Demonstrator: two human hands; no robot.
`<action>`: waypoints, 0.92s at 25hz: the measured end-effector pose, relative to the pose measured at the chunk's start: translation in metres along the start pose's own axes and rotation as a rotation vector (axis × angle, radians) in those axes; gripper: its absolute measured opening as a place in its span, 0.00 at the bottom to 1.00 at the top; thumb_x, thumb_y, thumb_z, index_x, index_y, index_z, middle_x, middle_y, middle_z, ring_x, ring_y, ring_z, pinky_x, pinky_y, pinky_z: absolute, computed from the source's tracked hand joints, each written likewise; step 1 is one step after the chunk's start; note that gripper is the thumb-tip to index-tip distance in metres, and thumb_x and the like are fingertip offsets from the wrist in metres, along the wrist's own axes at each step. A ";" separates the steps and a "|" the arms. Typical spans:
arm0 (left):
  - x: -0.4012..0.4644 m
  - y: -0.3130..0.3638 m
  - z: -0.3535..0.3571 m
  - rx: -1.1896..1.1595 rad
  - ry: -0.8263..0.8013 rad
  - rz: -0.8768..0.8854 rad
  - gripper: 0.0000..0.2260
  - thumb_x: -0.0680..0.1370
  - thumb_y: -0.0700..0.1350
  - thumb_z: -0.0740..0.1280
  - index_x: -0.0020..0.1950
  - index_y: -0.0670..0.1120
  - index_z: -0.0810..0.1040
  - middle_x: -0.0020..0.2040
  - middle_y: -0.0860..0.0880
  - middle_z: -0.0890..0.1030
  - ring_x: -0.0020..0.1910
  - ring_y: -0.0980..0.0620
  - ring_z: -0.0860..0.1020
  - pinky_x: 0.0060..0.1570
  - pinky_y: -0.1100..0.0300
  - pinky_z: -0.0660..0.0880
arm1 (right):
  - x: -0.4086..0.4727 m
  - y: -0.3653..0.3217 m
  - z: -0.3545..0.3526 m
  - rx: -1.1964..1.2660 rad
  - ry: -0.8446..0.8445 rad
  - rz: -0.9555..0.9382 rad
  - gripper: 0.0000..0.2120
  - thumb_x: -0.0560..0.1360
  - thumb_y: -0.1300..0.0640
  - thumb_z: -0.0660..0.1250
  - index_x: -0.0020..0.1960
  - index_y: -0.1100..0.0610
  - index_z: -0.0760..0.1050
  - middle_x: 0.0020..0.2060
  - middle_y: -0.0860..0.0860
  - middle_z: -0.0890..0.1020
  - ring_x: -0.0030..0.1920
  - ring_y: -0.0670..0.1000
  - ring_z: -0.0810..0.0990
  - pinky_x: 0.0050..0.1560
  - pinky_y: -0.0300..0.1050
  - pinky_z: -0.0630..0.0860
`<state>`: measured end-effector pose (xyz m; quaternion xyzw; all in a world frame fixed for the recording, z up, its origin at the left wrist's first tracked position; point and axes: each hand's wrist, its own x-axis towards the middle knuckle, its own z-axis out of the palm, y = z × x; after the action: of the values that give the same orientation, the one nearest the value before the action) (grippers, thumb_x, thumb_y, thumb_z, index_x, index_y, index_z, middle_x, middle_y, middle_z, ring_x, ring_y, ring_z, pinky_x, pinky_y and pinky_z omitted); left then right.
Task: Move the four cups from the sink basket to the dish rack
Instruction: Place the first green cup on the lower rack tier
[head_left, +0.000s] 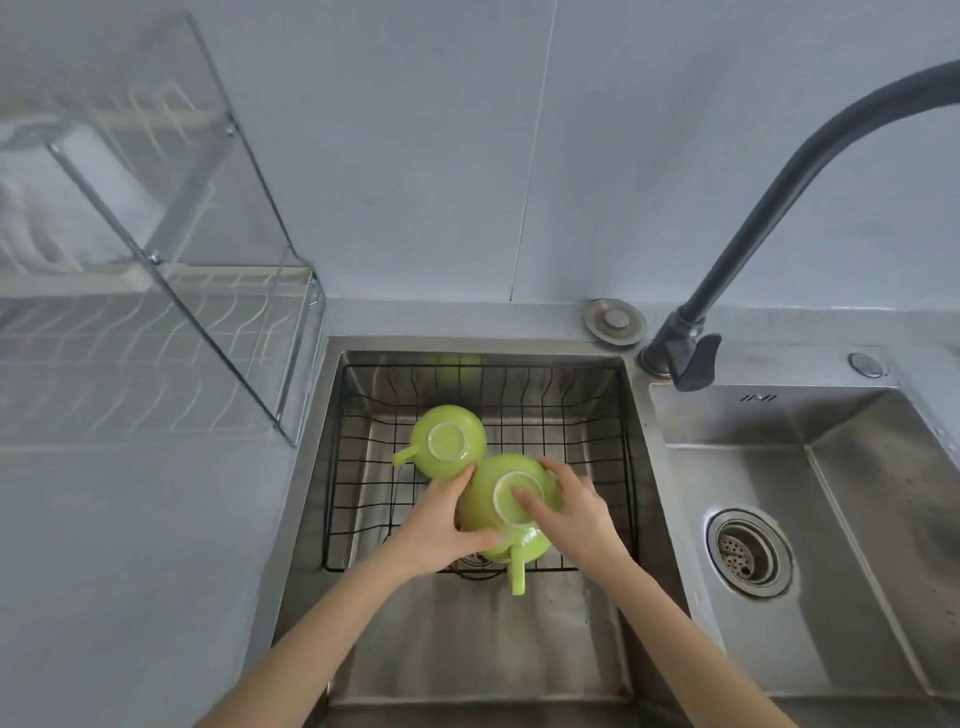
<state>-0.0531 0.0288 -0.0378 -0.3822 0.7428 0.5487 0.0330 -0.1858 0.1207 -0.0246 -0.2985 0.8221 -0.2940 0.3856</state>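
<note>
With both hands, the left hand and right hand, wrapped around the upside-down cup at the basket's front edge, lift straight up before swinging toward the dish rack.

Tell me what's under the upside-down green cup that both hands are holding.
Another green cup, its handle pointing toward the person, shows beneath the held green ceramic cup. Both sit over the black wire sink basket. Anything lower is covered by the left hand and right hand.
</note>
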 end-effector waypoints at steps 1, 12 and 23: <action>-0.012 -0.004 -0.005 0.038 -0.010 0.016 0.39 0.70 0.45 0.72 0.74 0.47 0.52 0.62 0.47 0.64 0.65 0.49 0.66 0.69 0.55 0.64 | -0.009 -0.007 0.004 -0.003 0.004 -0.013 0.25 0.74 0.47 0.64 0.69 0.50 0.63 0.61 0.56 0.70 0.52 0.50 0.69 0.53 0.40 0.65; -0.117 -0.047 -0.070 0.151 0.120 0.111 0.47 0.67 0.49 0.75 0.74 0.47 0.46 0.70 0.48 0.55 0.70 0.50 0.61 0.71 0.58 0.60 | -0.096 -0.074 0.076 -0.072 -0.038 -0.161 0.37 0.70 0.46 0.69 0.72 0.49 0.55 0.66 0.54 0.67 0.66 0.55 0.67 0.66 0.49 0.67; -0.176 -0.104 -0.185 0.252 0.253 0.229 0.42 0.68 0.48 0.74 0.74 0.50 0.50 0.70 0.50 0.60 0.53 0.55 0.67 0.47 0.82 0.65 | -0.110 -0.162 0.179 -0.106 -0.024 -0.294 0.42 0.68 0.48 0.72 0.74 0.50 0.51 0.69 0.57 0.64 0.70 0.58 0.63 0.71 0.53 0.62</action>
<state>0.2024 -0.0438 0.0351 -0.3539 0.8424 0.3992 -0.0755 0.0600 0.0492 0.0465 -0.4389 0.7794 -0.2997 0.3319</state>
